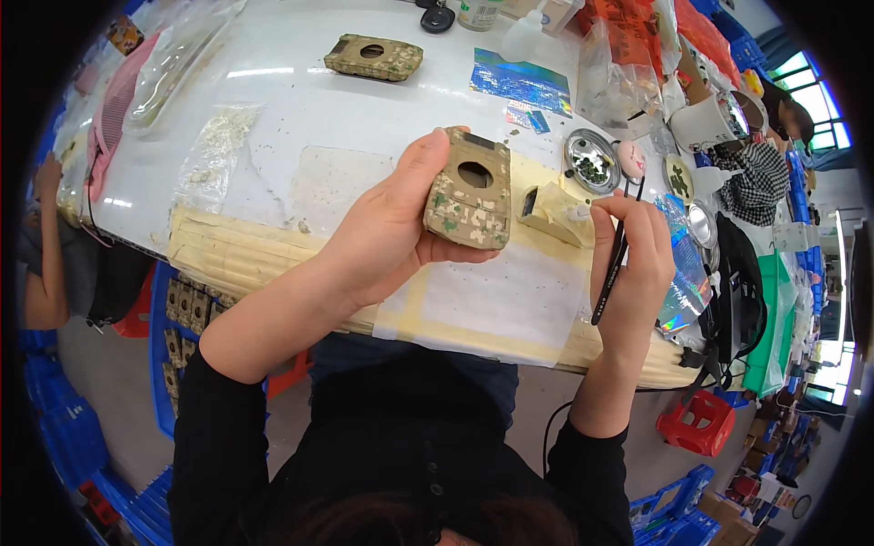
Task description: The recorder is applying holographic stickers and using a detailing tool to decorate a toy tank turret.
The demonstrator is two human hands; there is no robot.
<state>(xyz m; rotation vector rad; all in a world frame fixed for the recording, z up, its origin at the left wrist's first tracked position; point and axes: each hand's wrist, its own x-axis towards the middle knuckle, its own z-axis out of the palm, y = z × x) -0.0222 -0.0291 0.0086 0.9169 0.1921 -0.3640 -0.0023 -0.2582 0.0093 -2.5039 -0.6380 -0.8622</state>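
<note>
My left hand (387, 223) is closed round a camouflage model tank hull (467, 205), tilted with its top, dark strip and round hole toward me. To its right, my right hand (635, 255) is closed on a pair of black tweezers (615, 268). The tweezers' tips point away from me, above the fingers. Beside that hand's fingertips lies a small tape-covered block (549, 211) with something whitish at its right end that I cannot make out. A second camouflage tank hull (375, 58) rests farther back on the white table (282, 100).
A round metal dish (592, 156) of small dark green parts stands by a pink oval object (630, 159). White paper (496, 296) is taped along the front edge. A clear bag (218, 150) lies left. More hulls fill a blue tray (162, 355) below. Another person's arm (47, 246) is far left.
</note>
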